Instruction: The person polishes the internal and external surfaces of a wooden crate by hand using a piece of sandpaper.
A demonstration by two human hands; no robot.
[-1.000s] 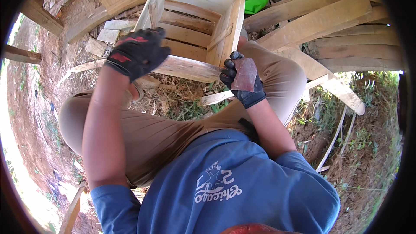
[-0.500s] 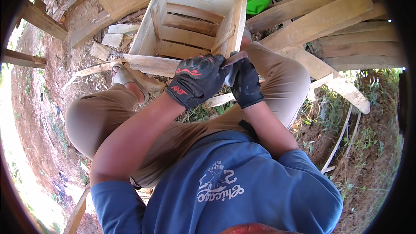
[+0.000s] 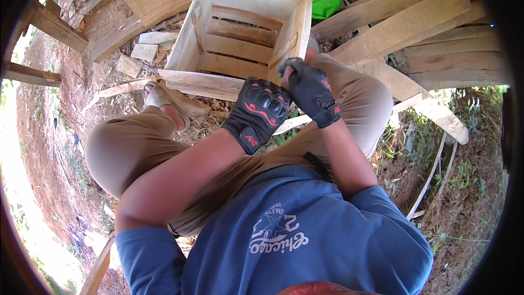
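Shirt [image 3: 327, 224]: blue, short-sleeved, at the lower edge
Trousers [image 3: 128, 150]: brown, knees spread wide
Left hand [image 3: 258, 108]: black-and-red glove, knuckles up, close against the other hand; fingertips hidden, cannot tell what it grips
Right hand [image 3: 311, 90]: similar glove, fingers bent, at the crate's near right corner; cannot tell its grip
Wooden crate [image 3: 248, 4]: pale, slatted, just beyond both hands
Planks [image 3: 404, 24]: piled, farther right

The left hand [image 3: 260, 110] has come beside the fingers of the right hand [image 3: 312, 94], which has rolled over, mostly hiding the reddish piece [image 3: 286, 78].
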